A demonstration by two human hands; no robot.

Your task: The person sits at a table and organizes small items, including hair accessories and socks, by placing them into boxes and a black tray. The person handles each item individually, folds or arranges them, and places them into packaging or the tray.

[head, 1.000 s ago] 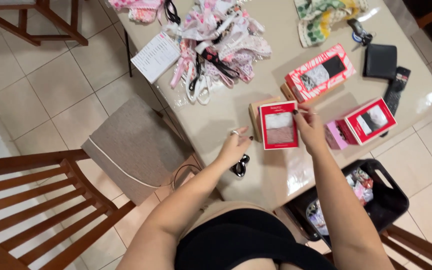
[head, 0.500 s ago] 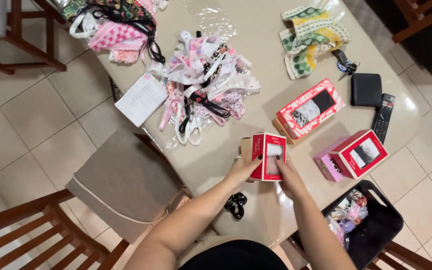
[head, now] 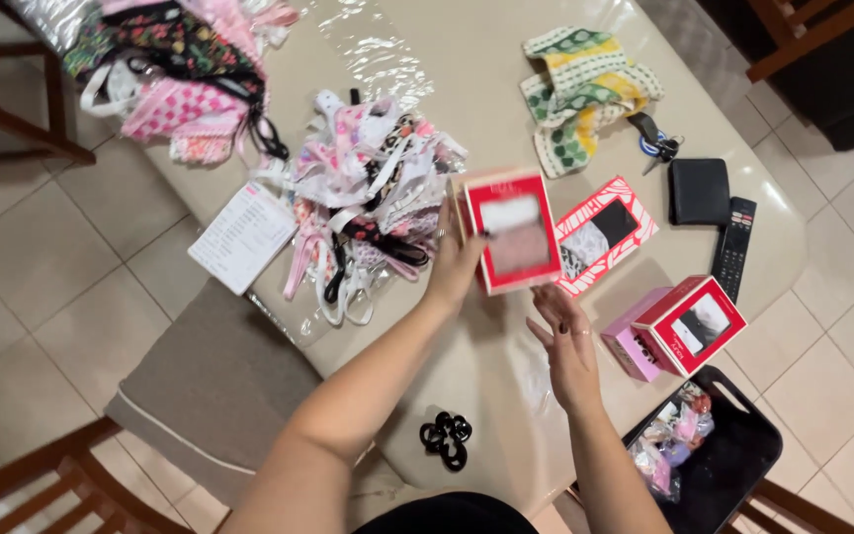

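Left hand (head: 457,262) gripping a red windowed box (head: 511,232) raised above the beige table (head: 476,59), right hand (head: 565,341) empty with fingers spread at the box's five o'clock, patterned red box (head: 607,235) at three o'clock

The left hand (head: 455,265) is gripping a red box (head: 511,230) above the beige surface (head: 506,366), beside a pile of garments (head: 368,198). The right hand (head: 567,341) is hovering open just below it, fingers (head: 546,302) spread.

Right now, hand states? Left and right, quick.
Left hand: closed on the red window box, lifted above the table.
Right hand: open, fingers spread, holding nothing, just below the box.
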